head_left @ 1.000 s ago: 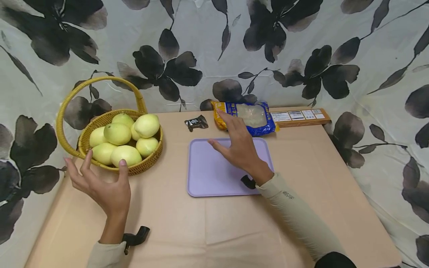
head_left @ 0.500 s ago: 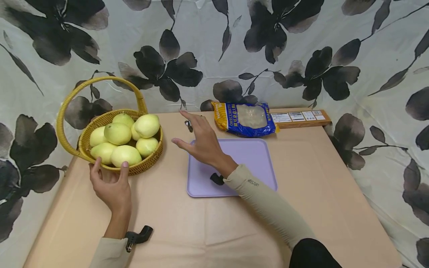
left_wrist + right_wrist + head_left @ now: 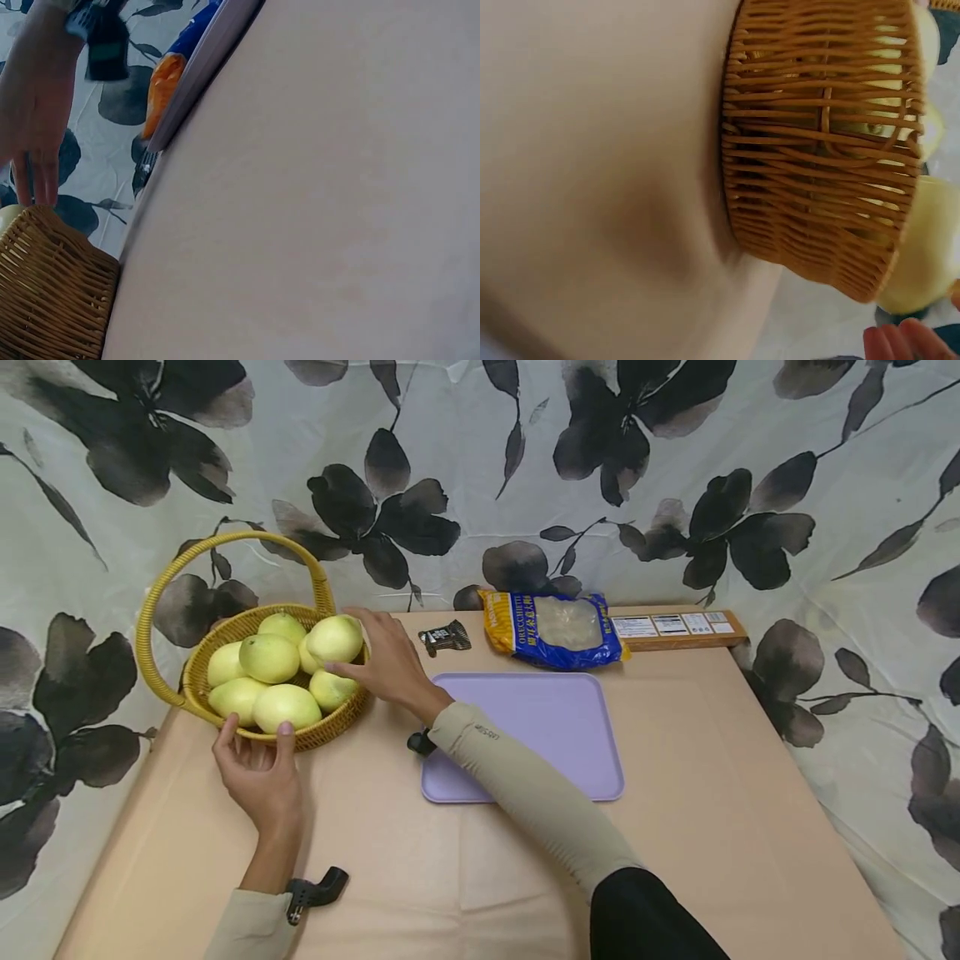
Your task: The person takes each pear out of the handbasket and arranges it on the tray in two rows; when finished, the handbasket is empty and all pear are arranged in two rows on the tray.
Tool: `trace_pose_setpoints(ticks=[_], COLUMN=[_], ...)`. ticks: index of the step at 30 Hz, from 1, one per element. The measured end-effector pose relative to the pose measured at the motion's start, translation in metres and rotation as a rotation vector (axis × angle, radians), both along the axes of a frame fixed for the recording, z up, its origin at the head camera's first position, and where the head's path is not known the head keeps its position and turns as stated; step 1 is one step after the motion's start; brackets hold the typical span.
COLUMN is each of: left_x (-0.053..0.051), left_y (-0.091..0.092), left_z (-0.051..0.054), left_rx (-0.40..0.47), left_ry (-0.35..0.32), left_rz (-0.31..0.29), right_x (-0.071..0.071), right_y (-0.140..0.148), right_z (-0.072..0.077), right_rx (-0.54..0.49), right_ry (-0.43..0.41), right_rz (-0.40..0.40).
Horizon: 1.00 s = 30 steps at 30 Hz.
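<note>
A woven basket (image 3: 339, 720) with an arched handle stands at the left of the table, filled with several yellow-green fruits (image 3: 287, 707). At its near rim the left hand (image 3: 262, 783) touches the wicker with thumb and fingertips spread. The right hand (image 3: 392, 662) reaches over the basket's right side, its thumb and fingers around the upper right fruit (image 3: 334, 639); whether they press on it is unclear. In the right wrist view, blurred fingertips (image 3: 904, 342) show beside a fruit (image 3: 922, 247) above the basket wall (image 3: 817, 150).
A lilac tray (image 3: 555, 727) lies mid-table, partly under the right forearm. Behind it are a small black packet (image 3: 446, 637), a blue and yellow bag (image 3: 558, 631) and a long brown box (image 3: 675, 627). A floral cloth (image 3: 465, 460) hangs behind the table.
The right hand has moved left from over the tray to the fruits in the basket, uncovering the bag and the black packet. The left hand has come right and up to the basket's rim.
</note>
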State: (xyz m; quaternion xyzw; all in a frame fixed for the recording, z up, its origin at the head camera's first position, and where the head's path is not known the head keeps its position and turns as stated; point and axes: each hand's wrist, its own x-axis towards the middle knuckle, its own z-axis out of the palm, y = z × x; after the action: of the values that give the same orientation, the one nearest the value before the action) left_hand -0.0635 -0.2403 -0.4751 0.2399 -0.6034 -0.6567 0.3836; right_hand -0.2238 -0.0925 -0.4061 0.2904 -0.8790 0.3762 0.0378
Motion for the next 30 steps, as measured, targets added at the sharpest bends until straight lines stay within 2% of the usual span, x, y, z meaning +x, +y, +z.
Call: trace_pose_setpoints(ticks=[4,8,14,23,26,30], left_x=[0.0,0.001,0.002,0.003,0.002,0.002], left_y=[0.0,0.001,0.0,0.0,0.0,0.0], left_z=[0.0,0.0,0.002,0.001,0.001,0.001], left_rx=[-0.005,-0.002,-0.017,-0.023,-0.019,-0.01], left_ry=[-0.012,-0.036,-0.053,-0.036,-0.028,-0.028], left_rz=[0.003,0.008,0.005,0.0,-0.005,-0.002], right_x=[-0.008,-0.01,-0.009,-0.007,-0.008,-0.01], right_y=[-0.018,-0.026,-0.02,0.03,0.052,0.083], right_z=[-0.001,0.001,0.006,0.013,0.011,0.003], right_rx=[0.052,0.078,-0.005,-0.177,-0.186,-0.15], right_ry=[-0.03,-0.042,-0.08,-0.15,-0.179,-0.208], right_rz=[-0.041,-0.075,-0.059,0.021,0.044,0.06])
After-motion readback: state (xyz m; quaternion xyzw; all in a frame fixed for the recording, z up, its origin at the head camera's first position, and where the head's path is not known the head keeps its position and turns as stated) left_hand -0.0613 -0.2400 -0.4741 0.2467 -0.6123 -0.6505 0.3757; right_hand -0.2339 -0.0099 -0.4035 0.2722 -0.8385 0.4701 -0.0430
